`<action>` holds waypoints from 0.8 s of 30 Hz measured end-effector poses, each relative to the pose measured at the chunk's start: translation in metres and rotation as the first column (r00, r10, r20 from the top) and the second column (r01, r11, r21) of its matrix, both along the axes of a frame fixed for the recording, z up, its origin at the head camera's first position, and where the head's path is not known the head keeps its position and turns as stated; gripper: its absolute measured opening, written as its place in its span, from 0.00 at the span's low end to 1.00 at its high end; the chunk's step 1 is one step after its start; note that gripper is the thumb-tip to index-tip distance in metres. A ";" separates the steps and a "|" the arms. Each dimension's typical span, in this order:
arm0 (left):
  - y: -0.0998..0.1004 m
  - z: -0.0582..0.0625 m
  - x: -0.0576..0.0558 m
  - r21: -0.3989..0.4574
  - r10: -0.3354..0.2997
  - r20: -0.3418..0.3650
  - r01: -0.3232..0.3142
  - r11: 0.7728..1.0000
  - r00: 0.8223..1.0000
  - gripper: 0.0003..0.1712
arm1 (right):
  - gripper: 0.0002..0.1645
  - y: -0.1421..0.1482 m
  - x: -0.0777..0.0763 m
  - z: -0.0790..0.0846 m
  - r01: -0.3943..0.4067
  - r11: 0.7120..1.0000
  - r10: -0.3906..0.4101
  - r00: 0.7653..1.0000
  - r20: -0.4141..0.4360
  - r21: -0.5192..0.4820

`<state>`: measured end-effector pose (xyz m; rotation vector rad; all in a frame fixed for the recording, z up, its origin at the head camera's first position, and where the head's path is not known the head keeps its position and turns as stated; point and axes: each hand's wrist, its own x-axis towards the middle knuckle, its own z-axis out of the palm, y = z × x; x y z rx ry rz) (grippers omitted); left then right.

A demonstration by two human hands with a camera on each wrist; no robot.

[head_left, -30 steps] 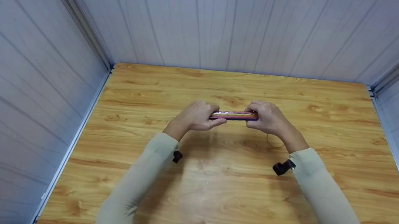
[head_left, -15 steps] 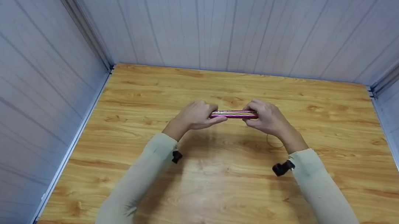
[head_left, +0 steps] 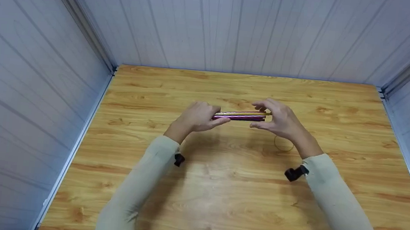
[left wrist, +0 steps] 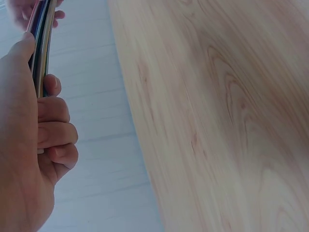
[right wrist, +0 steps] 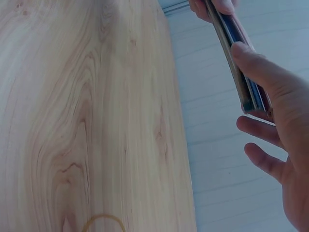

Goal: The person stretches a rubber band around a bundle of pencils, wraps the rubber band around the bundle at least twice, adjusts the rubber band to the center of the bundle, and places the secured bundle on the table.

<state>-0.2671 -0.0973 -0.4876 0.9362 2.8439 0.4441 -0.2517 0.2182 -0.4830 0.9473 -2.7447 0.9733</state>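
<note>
My left hand [head_left: 198,116] grips one end of a small bundle of coloured pencils [head_left: 243,116], thumb along the near side. In the left wrist view its fingers curl round the pencils [left wrist: 44,53]. The bundle is held roughly level above the wooden table, with yellow, pink and dark barrels showing. Around the other end, my right hand [head_left: 283,117] has its fingers loosely spread and apart. The right wrist view has the thumb lying over the pencils [right wrist: 236,63], while two fingers stand free below their ends; whether the thumb presses them cannot be told.
A thin rubber band [head_left: 283,150] lies on the wooden table [head_left: 211,199], below my right wrist. White panelled walls [head_left: 218,25] enclose the table at the back and both sides. A small black camera [head_left: 294,174] hangs at the right cuff.
My right hand has loosened from the pencil ends, its fingers spreading and shifting slightly right. The pencils have turned, so a yellow one now shows on top. The left hand keeps its grip.
</note>
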 end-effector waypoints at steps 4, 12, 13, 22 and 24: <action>-0.008 0.002 -0.001 -0.010 0.020 -0.027 -0.021 1.000 0.999 0.36 | 0.42 0.009 0.004 0.001 0.032 0.997 -0.030 0.999 0.035 -0.067; -0.017 0.008 -0.003 -0.002 0.047 -0.017 -0.047 0.999 0.999 0.35 | 0.33 0.014 0.013 0.001 0.174 0.950 -0.135 0.978 0.160 -0.258; -0.017 0.008 -0.003 -0.003 0.048 -0.014 -0.048 0.999 0.999 0.35 | 0.31 0.013 0.014 0.001 0.202 0.933 -0.153 0.972 0.180 -0.297; -0.019 0.011 -0.005 -0.002 0.049 -0.034 -0.049 0.999 0.998 0.34 | 0.32 -0.001 0.031 -0.009 0.347 0.722 -0.099 0.908 0.407 -0.598; -0.019 0.012 -0.006 0.002 0.048 -0.035 -0.048 0.999 0.998 0.34 | 0.33 -0.003 0.034 -0.011 0.355 0.705 -0.081 0.900 0.428 -0.614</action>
